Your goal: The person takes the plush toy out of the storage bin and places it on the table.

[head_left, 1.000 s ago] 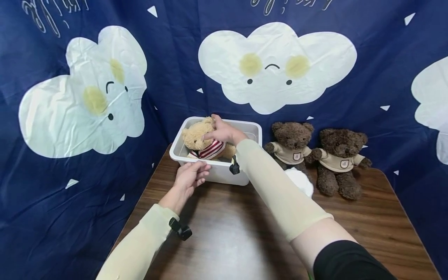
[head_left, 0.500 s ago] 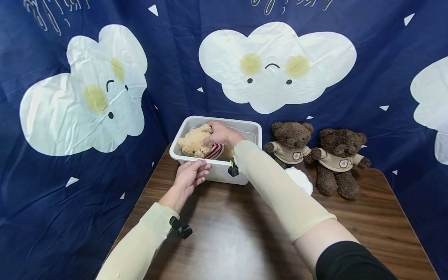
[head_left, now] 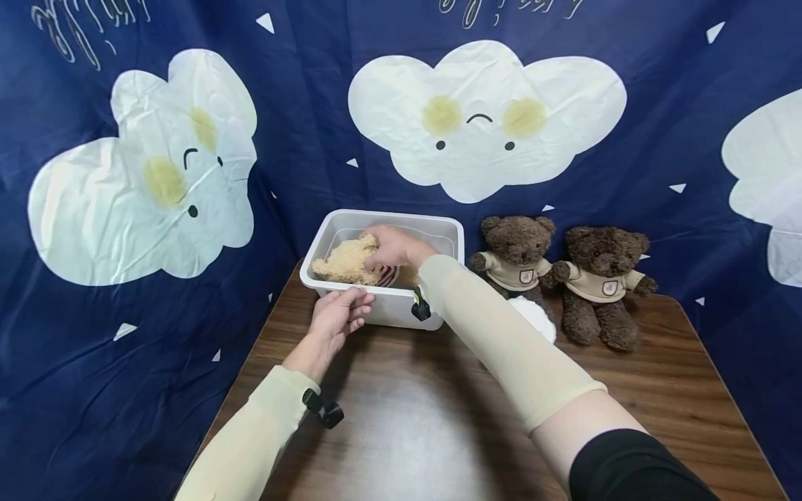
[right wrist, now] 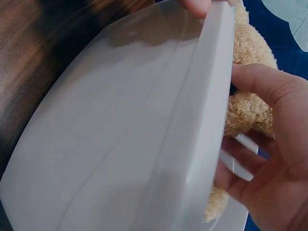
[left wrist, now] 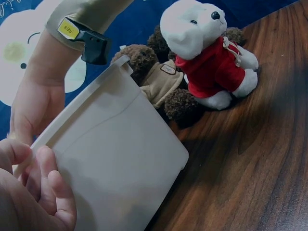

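Note:
A tan teddy bear [head_left: 344,263] in a red-and-white striped top lies in the white plastic bin [head_left: 401,309], its head toward the left end and its face turned out of sight. My right hand [head_left: 397,247] reaches over the bin and grips the bear about its neck and upper body. The right wrist view has the thumb and fingers of that hand around the tan fur [right wrist: 252,48], partly hidden by the bin's rim. At the front, my left hand [head_left: 335,316] pinches the rim between thumb and fingers; its other fingers lie along the outer wall [left wrist: 115,149].
Right of the bin sit two brown teddy bears [head_left: 516,243] in beige sweaters against the blue curtain [head_left: 313,125]. A white plush animal [left wrist: 192,29] in a red hoodie sits before them, mostly behind my right forearm in the head view. All stand on a wooden table [head_left: 677,376].
The tan bear has sunk lower into the bin and rolled, so its face no longer shows. My right hand has moved down with it; my left stays at the rim.

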`<state>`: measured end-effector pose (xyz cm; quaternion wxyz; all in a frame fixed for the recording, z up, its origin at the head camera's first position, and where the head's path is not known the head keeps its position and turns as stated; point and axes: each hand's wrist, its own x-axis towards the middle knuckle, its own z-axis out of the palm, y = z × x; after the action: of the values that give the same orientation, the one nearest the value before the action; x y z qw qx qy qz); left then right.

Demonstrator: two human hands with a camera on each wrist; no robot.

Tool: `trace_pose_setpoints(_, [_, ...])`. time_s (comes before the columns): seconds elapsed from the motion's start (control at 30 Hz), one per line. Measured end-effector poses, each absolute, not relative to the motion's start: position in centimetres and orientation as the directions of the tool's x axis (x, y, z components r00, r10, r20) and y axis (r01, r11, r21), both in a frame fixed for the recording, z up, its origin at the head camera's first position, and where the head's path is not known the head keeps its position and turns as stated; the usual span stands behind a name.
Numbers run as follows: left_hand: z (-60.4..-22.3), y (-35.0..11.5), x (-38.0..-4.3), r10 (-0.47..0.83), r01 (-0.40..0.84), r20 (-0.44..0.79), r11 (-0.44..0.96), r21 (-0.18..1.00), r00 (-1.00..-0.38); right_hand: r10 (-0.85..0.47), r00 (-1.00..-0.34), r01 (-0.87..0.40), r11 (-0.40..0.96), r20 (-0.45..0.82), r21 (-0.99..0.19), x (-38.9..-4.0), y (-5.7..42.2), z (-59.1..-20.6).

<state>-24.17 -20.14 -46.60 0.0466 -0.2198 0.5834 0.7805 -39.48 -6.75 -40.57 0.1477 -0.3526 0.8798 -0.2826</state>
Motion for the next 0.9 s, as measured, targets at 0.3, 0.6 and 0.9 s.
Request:
trace_pose_setpoints(0.3, [-47.1,-20.0,-23.9,-0.176,-0.334,-0.4,-0.315,0.889,-0.899,-0.682,-0.73,-0.577,0.577,0.047,-0.578,-39.1,-5.9,-40.2])
trace_pose_setpoints(0.6, [-46.9,-20.3,-23.7,-0.17,-0.329,-0.392,-0.308,0.893,-0.904,-0.6,-0.776,-0.551,0.495,0.194,-0.672,-37.7,-4.4,-38.0])
trace_pose_setpoints(0.9, [-46.6,-20.3,-24.0,-0.165,-0.309,-0.379,-0.338,0.889,-0.911,-0.503,-0.819,-0.492,0.373,0.274,-0.787,-36.2,-1.0,-34.7])
